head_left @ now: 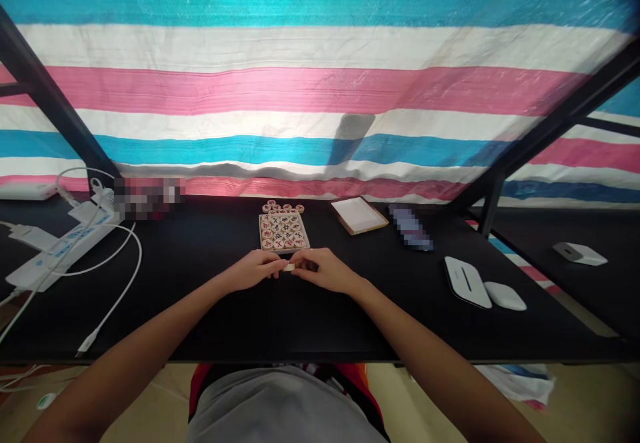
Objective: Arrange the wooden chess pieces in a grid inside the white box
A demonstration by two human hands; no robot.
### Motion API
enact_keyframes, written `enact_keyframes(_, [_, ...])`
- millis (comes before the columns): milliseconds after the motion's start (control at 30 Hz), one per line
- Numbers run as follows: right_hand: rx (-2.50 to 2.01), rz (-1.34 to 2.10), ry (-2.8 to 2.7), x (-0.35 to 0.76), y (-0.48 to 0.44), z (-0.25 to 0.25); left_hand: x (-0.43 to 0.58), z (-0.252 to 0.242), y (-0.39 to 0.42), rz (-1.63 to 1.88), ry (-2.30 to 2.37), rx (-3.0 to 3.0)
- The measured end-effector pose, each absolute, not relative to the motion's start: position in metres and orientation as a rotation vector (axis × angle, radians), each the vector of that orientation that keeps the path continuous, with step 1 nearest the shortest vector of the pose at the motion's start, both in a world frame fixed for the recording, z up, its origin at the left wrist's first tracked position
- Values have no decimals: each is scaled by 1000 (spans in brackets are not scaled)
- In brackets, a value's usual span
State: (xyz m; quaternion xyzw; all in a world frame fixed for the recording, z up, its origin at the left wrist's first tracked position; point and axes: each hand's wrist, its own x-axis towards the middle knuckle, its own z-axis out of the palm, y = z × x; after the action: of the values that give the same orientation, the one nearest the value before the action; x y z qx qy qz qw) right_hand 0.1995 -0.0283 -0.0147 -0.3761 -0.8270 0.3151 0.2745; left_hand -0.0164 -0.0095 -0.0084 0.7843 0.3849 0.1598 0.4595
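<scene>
Between my fingertips, just in front of a shallow white box [305, 238], is a round Chinese chess piece [289, 267] seen nearly edge-on. My left hand [260, 267] pinches it from the left, and my right hand [321, 268] has its fingers closed on it from the right. Rows of Chinese chess pieces [283, 228] fill the box, some marked in red and some in black. Behind its far edge, several loose pieces [286, 208] lie on the black table [215, 323].
A box lid [359, 215] rests right of the pieces, beside a blurred phone-like object [411, 227]. Farther right are a white flat device [467, 282] and a white rounded case [505, 295]. A power strip [63, 246] with a white cable [113, 310] occupies the left side.
</scene>
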Motion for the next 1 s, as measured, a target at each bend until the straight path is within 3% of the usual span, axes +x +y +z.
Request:
enact_keyframes(467, [-1010,911,-2237,198,-27,-16,-16,-12,-10,476,904,1819])
enact_keyframes(1000, [-1028,661,-2274,200,-29,-13,-16,-15,-8,466,895,1893])
